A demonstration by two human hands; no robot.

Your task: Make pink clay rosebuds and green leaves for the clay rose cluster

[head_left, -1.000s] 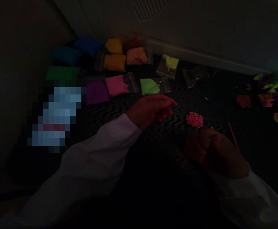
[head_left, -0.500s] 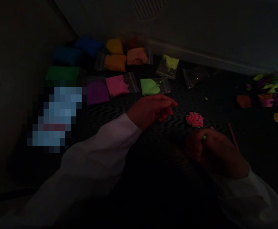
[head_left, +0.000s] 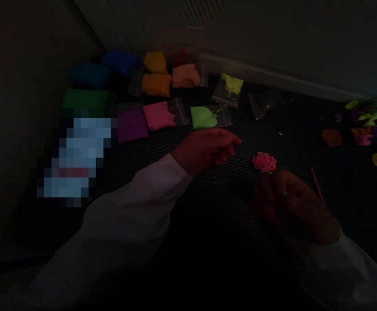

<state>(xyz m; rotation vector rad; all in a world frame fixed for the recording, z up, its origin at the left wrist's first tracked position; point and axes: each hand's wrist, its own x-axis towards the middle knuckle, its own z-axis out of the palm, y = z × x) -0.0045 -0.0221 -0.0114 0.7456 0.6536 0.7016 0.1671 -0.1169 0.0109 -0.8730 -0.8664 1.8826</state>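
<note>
My right hand (head_left: pixel 295 209) pinches a tiny light green piece of clay (head_left: pixel 284 194) between thumb and fingertips. Just beyond it, on the dark table, lies a pink clay flower cluster (head_left: pixel 264 162) with green bits at its edge. My left hand (head_left: pixel 207 149) rests on the table, fingers loosely bent and apart, with nothing seen in them. Nearest to it is a bag of light green clay (head_left: pixel 203 117). To the right of my right hand lies a thin pink stick (head_left: pixel 317 185). The scene is very dark.
Bags of pink (head_left: pixel 158 115), purple (head_left: pixel 132 125), orange (head_left: pixel 156 84) and yellow clay (head_left: pixel 232 84) lie at the back left. A clear bag (head_left: pixel 266 103) lies at the back. A reddish-brown lump (head_left: pixel 331 138) and colourful small figures (head_left: pixel 374 119) sit at right. A blurred bright patch (head_left: pixel 78 155) is at left.
The fingers of my right hand have shifted around the green piece, rolling it and now closing over most of it. My left hand stays still.
</note>
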